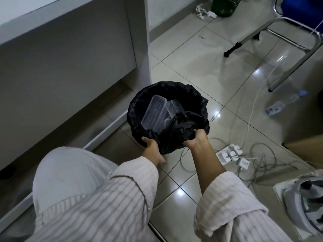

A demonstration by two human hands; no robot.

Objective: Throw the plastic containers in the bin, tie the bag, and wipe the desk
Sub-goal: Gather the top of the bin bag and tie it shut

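A round bin lined with a black plastic bag (188, 95) stands on the tiled floor beside the white desk (70, 55). Clear plastic containers (153, 112) lie inside the bag, leaning against its left wall. My left hand (152, 147) grips the bag's near rim from below. My right hand (195, 138) holds a bunched fold of the bag at the near right rim, fingers curled into the plastic. The near part of the bag is pulled up off the bin.
A power strip with white chargers and tangled cables (232, 154) lies just right of the bin. A plastic bottle (283, 103) lies on the floor further right, near a metal chair frame (262, 32). A green basket (225, 6) and crumpled paper sit at the back.
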